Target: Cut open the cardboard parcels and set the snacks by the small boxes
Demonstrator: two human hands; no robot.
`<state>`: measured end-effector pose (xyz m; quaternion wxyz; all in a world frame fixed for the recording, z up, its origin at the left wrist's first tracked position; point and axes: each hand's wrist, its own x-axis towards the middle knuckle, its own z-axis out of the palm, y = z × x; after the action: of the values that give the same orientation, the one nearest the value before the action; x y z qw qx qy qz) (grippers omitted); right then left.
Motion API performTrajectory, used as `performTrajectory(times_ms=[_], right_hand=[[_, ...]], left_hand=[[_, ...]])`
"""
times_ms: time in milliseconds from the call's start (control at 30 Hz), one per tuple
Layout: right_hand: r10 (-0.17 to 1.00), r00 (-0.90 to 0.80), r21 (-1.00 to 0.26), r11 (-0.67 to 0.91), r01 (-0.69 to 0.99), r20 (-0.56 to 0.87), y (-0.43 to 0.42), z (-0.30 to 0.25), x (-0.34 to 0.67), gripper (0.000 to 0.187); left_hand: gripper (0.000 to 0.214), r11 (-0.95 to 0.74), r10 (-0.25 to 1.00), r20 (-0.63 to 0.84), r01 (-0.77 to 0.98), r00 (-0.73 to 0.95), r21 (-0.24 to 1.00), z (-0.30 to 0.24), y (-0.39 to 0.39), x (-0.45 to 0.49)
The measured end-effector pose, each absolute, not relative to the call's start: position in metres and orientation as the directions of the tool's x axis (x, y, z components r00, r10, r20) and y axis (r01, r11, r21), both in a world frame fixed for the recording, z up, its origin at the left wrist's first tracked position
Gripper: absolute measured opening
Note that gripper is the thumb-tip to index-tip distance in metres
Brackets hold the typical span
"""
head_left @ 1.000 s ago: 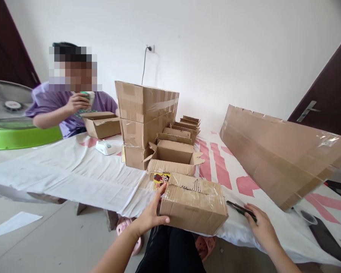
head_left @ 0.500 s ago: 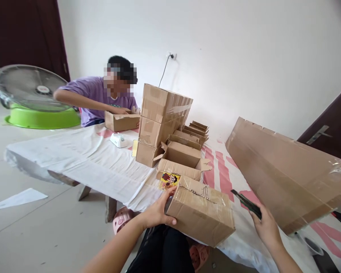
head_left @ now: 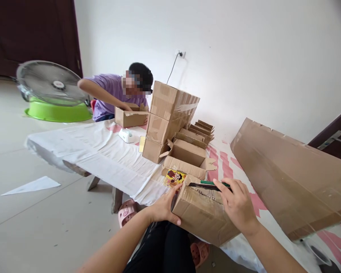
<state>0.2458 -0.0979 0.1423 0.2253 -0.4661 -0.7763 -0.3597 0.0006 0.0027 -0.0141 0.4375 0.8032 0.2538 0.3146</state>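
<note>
A taped cardboard box (head_left: 202, 217) sits at the table's near edge, in front of my knees. My left hand (head_left: 165, 204) grips its left end, thumb on the near side and fingers round the far corner. Closed in my right hand (head_left: 238, 203) is a green and black utility knife (head_left: 207, 185); its tip lies at the upper left of the box top, near a torn strip of cardboard. Just behind the box's left end is a yellow card with a cartoon figure (head_left: 174, 177). Beyond it stands an open cardboard box (head_left: 187, 155).
Stacked cardboard boxes (head_left: 161, 127) rise behind, with more open boxes (head_left: 201, 131) in a row. A large cardboard carton (head_left: 290, 170) stands at right, near a tape roll (head_left: 318, 252). Across the table, a person in purple (head_left: 110, 89) reaches into a small box (head_left: 130, 118).
My right hand has moved left with the utility knife, from beside the box to over its top. My left hand keeps its grip. The view has shifted slightly left.
</note>
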Motion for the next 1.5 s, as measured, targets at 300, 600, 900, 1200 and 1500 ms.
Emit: performTrajectory(times_ms=[300,600,900,1200,1500], right_hand=[[0.554,-0.515,0.433,0.284,0.855,0.654,-0.104,0.139,0.25,0.039],[0.524,-0.545,0.478,0.273,0.835,0.655,-0.107,0.133,0.248,0.039],[0.57,-0.555,0.522,0.243,0.818,0.606,-0.128,0.14,0.282,0.046],[0.615,-0.493,0.502,0.176,0.847,0.616,-0.15,0.145,0.313,0.044],[0.611,-0.482,0.508,0.148,0.849,0.627,-0.159,0.148,0.329,0.046]], left_hand=[[0.137,-0.498,0.675,0.274,0.149,0.685,0.855,-0.011,0.001,0.001],[0.136,-0.493,0.684,0.26,0.17,0.681,0.854,-0.012,0.001,0.002],[0.13,-0.525,0.694,0.277,0.204,0.665,0.826,-0.015,0.0,0.003],[0.127,-0.526,0.694,0.275,0.208,0.666,0.825,-0.013,0.0,0.003],[0.125,-0.527,0.705,0.25,0.254,0.664,0.811,-0.016,0.001,0.003]])
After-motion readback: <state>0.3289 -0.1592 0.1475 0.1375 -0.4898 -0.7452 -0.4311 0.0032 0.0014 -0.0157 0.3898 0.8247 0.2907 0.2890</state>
